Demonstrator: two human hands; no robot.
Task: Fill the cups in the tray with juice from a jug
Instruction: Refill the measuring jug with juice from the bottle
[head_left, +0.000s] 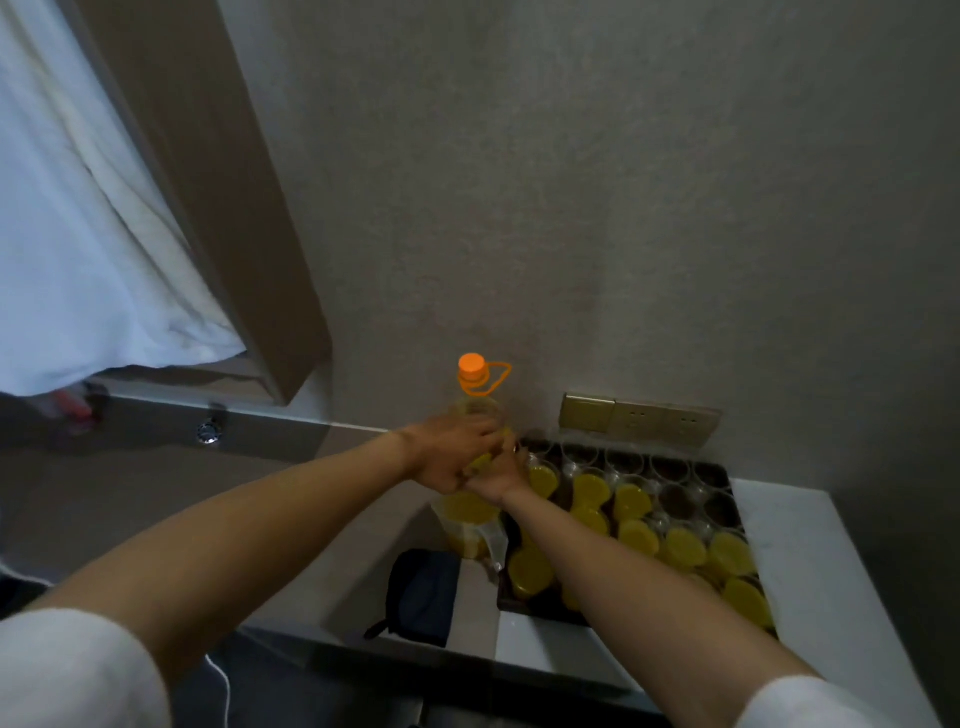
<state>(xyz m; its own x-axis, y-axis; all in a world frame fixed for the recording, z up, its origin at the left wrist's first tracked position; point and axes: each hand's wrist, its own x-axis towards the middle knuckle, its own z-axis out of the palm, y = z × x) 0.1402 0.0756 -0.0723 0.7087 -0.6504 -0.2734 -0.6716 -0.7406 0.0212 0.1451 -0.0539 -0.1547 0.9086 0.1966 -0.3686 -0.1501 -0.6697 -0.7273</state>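
A: Head view: both hands are on the juice jug (470, 512), which stands upright just left of the dark tray (735, 486), its orange cap (471, 365) on.

B: How do the fingers lie?

A: The left hand (449, 457) curls its fingers round the jug's upper part. The right hand (498, 475) is pressed against it from the right; whether its fingers grip, I cannot tell.

B: And the cups?

A: Near and left cups (636, 501) in the tray hold yellow juice; the far right empty cups (675, 501) look dark. A dark blue pouch (423, 595) lies on the white counter (795, 551), left of the tray. Brass wall sockets (639, 418) sit on the wall behind.
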